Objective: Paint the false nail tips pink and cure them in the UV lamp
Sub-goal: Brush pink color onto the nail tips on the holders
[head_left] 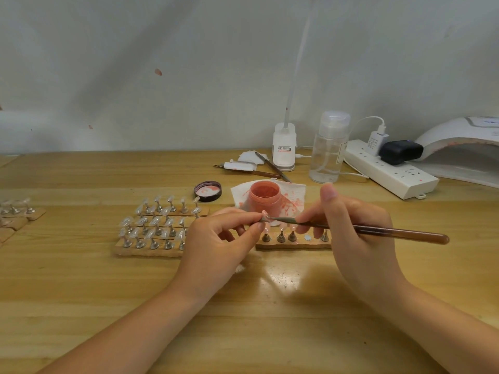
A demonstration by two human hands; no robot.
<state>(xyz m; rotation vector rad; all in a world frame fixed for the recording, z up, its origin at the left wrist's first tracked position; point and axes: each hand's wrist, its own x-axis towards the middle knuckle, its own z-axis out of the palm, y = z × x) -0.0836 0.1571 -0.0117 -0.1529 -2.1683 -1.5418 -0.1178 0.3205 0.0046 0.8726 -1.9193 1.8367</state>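
Observation:
My left hand (pixel 221 238) pinches a small metal stand with a false nail tip (pixel 264 215) on it. My right hand (pixel 353 228) holds a long brown nail brush (pixel 391 232), and its bristle end touches that tip. Behind the tip stands an open pink polish jar (pixel 266 197) on a stained tissue (pixel 293 198). Below my hands lies a wooden holder strip (pixel 294 245) with three pink-painted tips on stands. To the left, wooden holders (pixel 151 251) carry several clear tips. The white UV lamp (pixel 464 149) sits at the far right.
The jar's black lid (pixel 208 191) lies left of the jar. At the back are a white lamp base (pixel 283 148), a clear pump bottle (pixel 328 149), spare brushes (pixel 270 168) and a white power strip (pixel 391 171) with chargers. More tip holders (pixel 16 211) sit at the left edge.

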